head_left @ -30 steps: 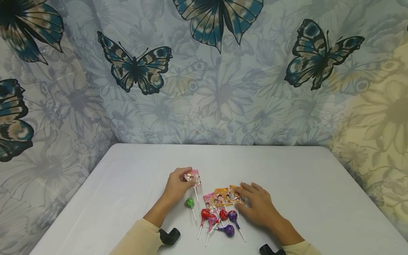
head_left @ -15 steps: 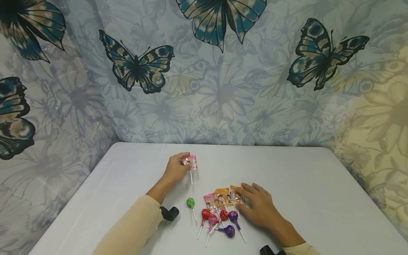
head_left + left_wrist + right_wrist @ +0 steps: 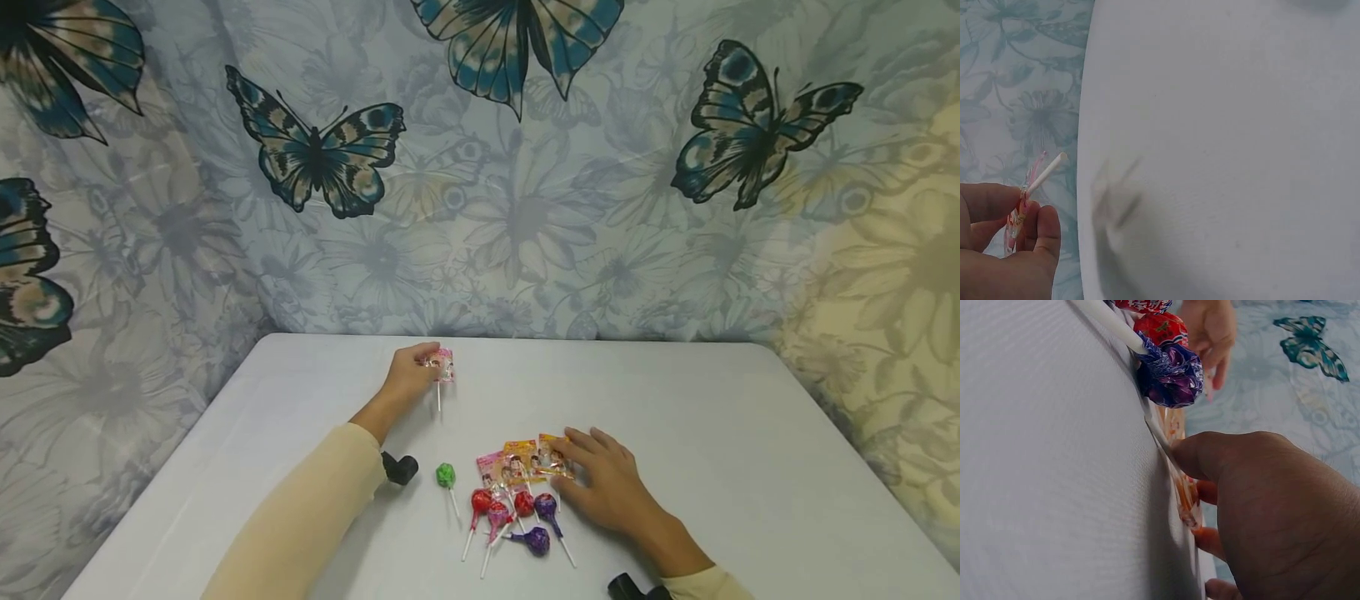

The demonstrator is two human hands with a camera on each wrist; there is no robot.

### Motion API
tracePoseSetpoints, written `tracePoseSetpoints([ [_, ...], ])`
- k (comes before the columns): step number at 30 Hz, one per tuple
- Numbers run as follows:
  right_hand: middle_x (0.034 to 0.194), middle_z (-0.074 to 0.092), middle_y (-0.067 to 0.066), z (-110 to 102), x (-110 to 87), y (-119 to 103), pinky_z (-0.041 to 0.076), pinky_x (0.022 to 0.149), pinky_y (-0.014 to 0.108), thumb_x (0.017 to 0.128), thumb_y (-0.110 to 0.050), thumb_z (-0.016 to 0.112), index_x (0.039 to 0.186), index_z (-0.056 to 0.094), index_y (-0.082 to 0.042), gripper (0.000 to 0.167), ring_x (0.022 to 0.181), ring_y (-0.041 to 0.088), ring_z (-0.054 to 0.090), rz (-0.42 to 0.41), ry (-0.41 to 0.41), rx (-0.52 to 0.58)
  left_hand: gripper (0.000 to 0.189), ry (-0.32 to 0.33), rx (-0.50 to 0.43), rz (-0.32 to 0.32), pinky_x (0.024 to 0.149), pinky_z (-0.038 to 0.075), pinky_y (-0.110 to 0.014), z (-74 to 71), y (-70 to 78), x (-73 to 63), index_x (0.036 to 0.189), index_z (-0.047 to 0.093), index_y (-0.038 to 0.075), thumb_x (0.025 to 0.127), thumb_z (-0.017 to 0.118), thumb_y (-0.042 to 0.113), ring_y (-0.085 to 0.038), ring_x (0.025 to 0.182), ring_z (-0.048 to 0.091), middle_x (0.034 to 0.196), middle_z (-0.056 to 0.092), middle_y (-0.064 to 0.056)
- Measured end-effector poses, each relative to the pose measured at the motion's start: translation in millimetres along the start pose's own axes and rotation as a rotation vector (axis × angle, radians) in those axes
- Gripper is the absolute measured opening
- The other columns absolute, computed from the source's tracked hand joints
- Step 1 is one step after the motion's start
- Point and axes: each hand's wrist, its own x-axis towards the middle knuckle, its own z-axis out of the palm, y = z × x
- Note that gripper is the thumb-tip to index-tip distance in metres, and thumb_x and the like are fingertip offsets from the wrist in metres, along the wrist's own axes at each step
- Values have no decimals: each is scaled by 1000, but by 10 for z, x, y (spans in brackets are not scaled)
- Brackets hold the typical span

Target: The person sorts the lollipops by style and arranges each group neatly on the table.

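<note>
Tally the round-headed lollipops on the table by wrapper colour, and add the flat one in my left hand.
Green round lollipop: 1
Red round lollipops: 2
Pink round lollipop: 1
Purple round lollipops: 2
Pink flat lollipop in your left hand: 1
Total: 7

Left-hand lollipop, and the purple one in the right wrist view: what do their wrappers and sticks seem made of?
Pink wrapper: probably thin printed plastic film, shiny and partly see-through.
Held stick: smooth and white; plastic or rolled paper, hard to tell.
Purple wrapper: plastic film or foil, going by its glossy crinkles.
Purple lollipop's stick: white, smooth, likewise plastic or paper.
</note>
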Motion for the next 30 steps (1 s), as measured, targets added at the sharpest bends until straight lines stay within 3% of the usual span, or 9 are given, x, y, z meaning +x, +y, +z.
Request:
tracePoseSetpoints([
  [5, 135, 54, 13, 21, -6, 9, 26, 94, 71, 83, -36, 73, 126, 66, -16, 48, 126, 49, 38, -1, 4, 19, 52, -30, -1, -44, 99, 40, -38, 14, -38, 109, 137, 54, 5, 87, 63, -5, -28, 132, 36, 143, 43, -15],
  [10, 135, 54, 14, 25, -12, 5, 26, 94, 71, 82, -35, 73, 127, 66, -16, 49, 125, 49, 39, -7, 3, 31, 53, -28, 77, -59, 102, 37, -40, 55, -110, 163, 135, 56, 5, 85, 62, -8, -30, 133, 36, 142, 45, -17],
  [15, 135, 54, 13, 4, -20, 17, 26, 94, 70, 82, -35, 73, 126, 66, -15, 49, 126, 49, 39, 0, 6, 13, 51, -20, 163, -31, 101, 38, -41, 113, -173, 210, 134, 57, 5, 84, 64, -6, -30, 131, 39, 140, 47, -17],
  [20, 134, 55, 14, -4, -12, 17, 26, 94, 70, 82, -34, 73, 126, 66, -14, 49, 125, 49, 39, -6, 14, 13, 50, -12, 252, 47, 97, 40, -41, 95, -197, 228, 134, 57, 3, 84, 63, -3, -31, 123, 45, 136, 49, -20],
  [24, 134, 55, 14, 0, -20, 16, 27, 93, 71, 82, -34, 73, 126, 66, -15, 48, 124, 50, 40, -5, 12, 17, 48, -1, 323, 99, 87, 44, -40, 68, -210, 204, 131, 57, -1, 84, 63, -1, -31, 101, 52, 111, 56, -19],
  [27, 134, 55, 13, -2, -24, 11, 27, 93, 71, 82, -34, 72, 126, 66, -15, 48, 124, 49, 40, 1, 10, 14, 45, 3, 363, 135, 77, 43, -39, 52, -230, 198, 129, 58, -5, 85, 65, 2, -29, 85, 50, 87, 50, -14],
  [30, 134, 55, 13, -8, -24, 6, 27, 93, 71, 83, -35, 72, 126, 66, -16, 48, 125, 49, 40, 3, 5, 9, 43, 26, 397, 169, 84, 43, -39, 43, -254, 202, 125, 60, -7, 85, 67, 4, -28, 91, 52, 83, 54, -13],
])
